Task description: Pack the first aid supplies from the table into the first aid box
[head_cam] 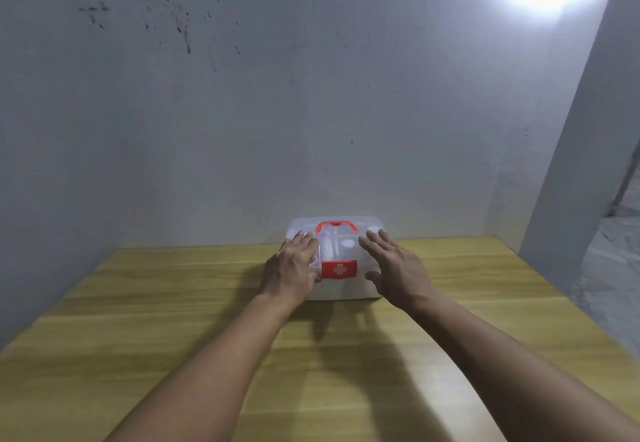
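A translucent white first aid box (341, 287) stands on the wooden table (173, 303) close to the back wall. Its lid is down, with a red handle (336, 225) on top and a red latch with a white cross (339, 269) at the front. Pale shapes of supplies show dimly through the lid. My left hand (294, 266) lies flat on the lid's left side, thumb against the front near the latch. My right hand (394, 268) rests over the lid's right side, fingers spread. No loose supplies are visible on the table.
A grey stained wall (277, 112) rises right behind the box. The table's right edge (561, 289) drops to a concrete floor beside a pale column (581, 129). A bright lamp glares at the top right.
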{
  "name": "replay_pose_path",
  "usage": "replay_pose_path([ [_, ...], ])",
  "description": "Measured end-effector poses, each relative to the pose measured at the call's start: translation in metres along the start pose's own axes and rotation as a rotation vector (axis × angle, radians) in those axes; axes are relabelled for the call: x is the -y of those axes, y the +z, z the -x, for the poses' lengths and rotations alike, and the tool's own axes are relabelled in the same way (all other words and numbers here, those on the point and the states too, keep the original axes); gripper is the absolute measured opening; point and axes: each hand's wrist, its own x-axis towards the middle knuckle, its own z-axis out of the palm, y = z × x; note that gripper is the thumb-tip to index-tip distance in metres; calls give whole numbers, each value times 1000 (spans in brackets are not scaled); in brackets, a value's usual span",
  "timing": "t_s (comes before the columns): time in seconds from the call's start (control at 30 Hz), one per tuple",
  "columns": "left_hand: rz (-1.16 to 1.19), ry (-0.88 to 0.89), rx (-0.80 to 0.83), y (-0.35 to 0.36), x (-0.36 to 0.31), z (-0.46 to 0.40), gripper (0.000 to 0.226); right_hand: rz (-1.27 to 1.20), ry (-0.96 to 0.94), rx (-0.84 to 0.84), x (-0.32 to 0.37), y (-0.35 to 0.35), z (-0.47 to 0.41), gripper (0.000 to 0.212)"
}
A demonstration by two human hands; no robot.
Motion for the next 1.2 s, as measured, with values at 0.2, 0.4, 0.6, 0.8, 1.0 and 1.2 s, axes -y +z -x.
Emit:
replay_pose_path([
  [0.2,-12,-1,-3,-2,2,-8,58,-9,5,20,-3,0,-8,66],
  [0.4,-4,-14,-1,1,5,-19,56,-22,28,13,-5,4,-19,64],
  [0.6,-20,-24,4,8,10,-34,60,-42,46,-1,-9,12,-34,64],
  [0.8,-17,-38,-21,17,17,-49,57,-65,68,-6,-13,19,-50,64],
  [1.0,18,-43,-26,20,21,-60,57,-89,91,-28,-16,28,-62,65],
  [1.2,15,-46,29,21,19,-59,64,-116,67,-15,-18,33,-58,68],
])
